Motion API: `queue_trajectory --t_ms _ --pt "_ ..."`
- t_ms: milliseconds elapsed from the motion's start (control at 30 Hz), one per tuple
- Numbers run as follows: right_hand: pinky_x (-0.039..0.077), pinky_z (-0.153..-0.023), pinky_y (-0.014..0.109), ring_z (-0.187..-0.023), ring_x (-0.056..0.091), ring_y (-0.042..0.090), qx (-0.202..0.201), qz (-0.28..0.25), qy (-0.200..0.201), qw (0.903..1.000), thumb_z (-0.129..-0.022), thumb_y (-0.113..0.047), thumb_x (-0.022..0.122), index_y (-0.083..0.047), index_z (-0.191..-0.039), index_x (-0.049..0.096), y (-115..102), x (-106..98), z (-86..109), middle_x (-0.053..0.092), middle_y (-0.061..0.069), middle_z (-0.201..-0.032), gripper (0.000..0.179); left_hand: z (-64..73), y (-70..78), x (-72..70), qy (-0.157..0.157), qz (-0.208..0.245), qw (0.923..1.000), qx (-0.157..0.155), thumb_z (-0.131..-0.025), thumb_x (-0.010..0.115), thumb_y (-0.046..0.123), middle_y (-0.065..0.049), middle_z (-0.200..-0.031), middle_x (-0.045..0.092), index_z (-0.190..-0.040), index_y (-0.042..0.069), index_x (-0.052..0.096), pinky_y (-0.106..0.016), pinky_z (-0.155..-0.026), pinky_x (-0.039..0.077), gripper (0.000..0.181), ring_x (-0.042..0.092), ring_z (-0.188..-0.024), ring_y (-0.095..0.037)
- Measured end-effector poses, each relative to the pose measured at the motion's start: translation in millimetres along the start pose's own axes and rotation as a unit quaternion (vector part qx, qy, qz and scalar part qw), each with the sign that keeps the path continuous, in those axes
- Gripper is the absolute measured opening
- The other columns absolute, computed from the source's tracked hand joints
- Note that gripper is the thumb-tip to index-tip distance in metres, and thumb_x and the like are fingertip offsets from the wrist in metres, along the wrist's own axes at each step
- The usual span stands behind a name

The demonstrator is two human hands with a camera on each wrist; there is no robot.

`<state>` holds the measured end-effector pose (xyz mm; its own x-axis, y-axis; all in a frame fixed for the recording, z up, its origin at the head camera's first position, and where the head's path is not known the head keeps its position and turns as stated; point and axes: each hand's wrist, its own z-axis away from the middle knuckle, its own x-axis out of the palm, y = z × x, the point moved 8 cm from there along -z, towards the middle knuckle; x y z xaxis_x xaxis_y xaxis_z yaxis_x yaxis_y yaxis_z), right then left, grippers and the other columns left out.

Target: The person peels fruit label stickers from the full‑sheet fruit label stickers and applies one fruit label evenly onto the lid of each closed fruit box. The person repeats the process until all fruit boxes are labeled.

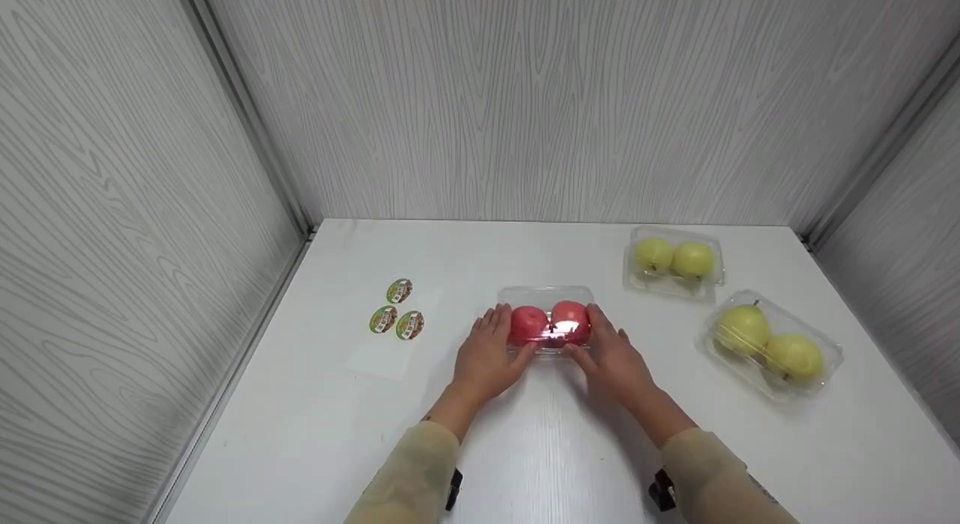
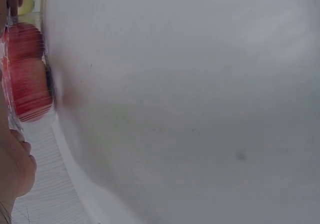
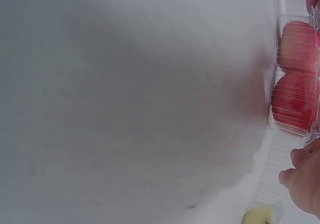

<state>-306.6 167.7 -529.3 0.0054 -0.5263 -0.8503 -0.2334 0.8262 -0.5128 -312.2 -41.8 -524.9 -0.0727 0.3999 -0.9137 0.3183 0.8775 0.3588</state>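
A clear plastic clamshell box (image 1: 546, 293) holds two red apples (image 1: 529, 326) side by side, near the middle of the white table. My left hand (image 1: 486, 359) grips its left end, with the thumb at the near edge. On the opposite end, my right hand (image 1: 616, 359) holds the box the same way. Both wrist views catch the apples (image 2: 30, 83) through the ribbed plastic, with left fingers (image 2: 24, 146) and right fingers (image 3: 298, 156) at its ends. Whether the box's base touches the table, I cannot tell.
Left of the box, three oval printed stickers (image 1: 399, 290) lie on a pale backing sheet (image 1: 379, 359). At the right are two more clear boxes, one (image 1: 637, 284) farther back and another (image 1: 832, 355) nearer, each with two yellow-green fruits. Grey wood-grain panels (image 1: 510, 111) enclose the table's back and sides.
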Motion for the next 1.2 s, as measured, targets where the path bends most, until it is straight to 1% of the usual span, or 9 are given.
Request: queue_trajectory --t_ms 233,500,600,700,833,1033,1200 --pt "0.021 -0.126 0.059 -0.153 0.037 0.041 -0.008 -0.001 0.008 0.9999 -0.103 -0.048 0.066 0.000 -0.167 0.018 -1.3 1.1 2.6 0.032 0.024 -0.168 0.094 2.7 0.6 0.4 -0.001 0.007 1.0000 0.001 -0.105 0.052 0.060 -0.015 -0.168 0.038 -0.164 0.000 0.033 -0.041 -0.128 0.023 0.086 0.032 -0.157 -0.031" --pt "0.019 -0.127 0.058 -0.155 0.033 0.040 0.002 -0.008 0.003 1.0000 -0.103 -0.048 0.066 -0.001 -0.168 0.015 -1.5 1.4 6.9 0.030 0.022 -0.170 0.095 4.7 2.8 -1.9 0.004 0.013 0.9998 0.011 -0.105 0.052 0.059 -0.017 -0.168 0.038 -0.164 -0.001 0.033 -0.043 -0.127 0.024 0.086 0.033 -0.156 -0.032" --pt "0.019 -0.127 0.058 -0.155 0.032 0.039 0.008 -0.008 0.001 0.9999 -0.103 -0.049 0.066 -0.002 -0.169 0.015 -1.7 1.9 8.9 0.029 0.021 -0.171 0.095 5.7 2.7 -2.0 0.000 0.013 0.9999 0.010 -0.105 0.052 0.060 -0.016 -0.168 0.038 -0.164 -0.001 0.033 -0.042 -0.127 0.024 0.087 0.033 -0.157 -0.032" --pt "0.019 -0.126 0.059 -0.155 0.032 0.040 0.004 -0.007 0.001 1.0000 -0.104 -0.049 0.065 -0.001 -0.168 0.015 -2.8 3.2 10.5 0.028 0.022 -0.171 0.095 7.2 1.9 -1.3 -0.002 0.015 0.9998 0.009 -0.105 0.052 0.059 -0.018 -0.167 0.038 -0.164 -0.002 0.033 -0.042 -0.127 0.025 0.087 0.033 -0.156 -0.033" --pt "0.018 -0.127 0.059 -0.155 0.033 0.040 0.004 -0.010 0.001 0.9999 -0.104 -0.050 0.064 -0.002 -0.168 0.015 -4.4 4.1 12.7 0.029 0.022 -0.171 0.094 9.7 0.8 -0.6 -0.007 0.009 0.9999 0.008 -0.105 0.052 0.059 -0.018 -0.167 0.038 -0.164 -0.002 0.032 -0.042 -0.127 0.025 0.087 0.033 -0.157 -0.032" --pt "0.019 -0.126 0.060 -0.155 0.033 0.038 -0.005 0.002 0.007 1.0000 -0.104 -0.050 0.064 0.000 -0.168 0.016 -5.9 5.1 16.0 0.028 0.021 -0.171 0.094 12.6 1.9 -0.4 -0.002 0.004 0.9999 0.015 -0.104 0.052 0.058 -0.017 -0.166 0.040 -0.163 -0.002 0.034 -0.042 -0.127 0.025 0.086 0.035 -0.156 -0.031" --pt "0.019 -0.126 0.059 -0.155 0.033 0.038 -0.008 0.011 0.013 0.9998 -0.104 -0.050 0.065 0.001 -0.167 0.017 -6.5 1.5 17.2 0.029 0.023 -0.170 0.094 12.2 4.6 -2.3 -0.006 0.006 0.9998 0.016 -0.104 0.052 0.059 -0.017 -0.167 0.039 -0.163 -0.001 0.034 -0.042 -0.127 0.025 0.086 0.034 -0.156 -0.031"
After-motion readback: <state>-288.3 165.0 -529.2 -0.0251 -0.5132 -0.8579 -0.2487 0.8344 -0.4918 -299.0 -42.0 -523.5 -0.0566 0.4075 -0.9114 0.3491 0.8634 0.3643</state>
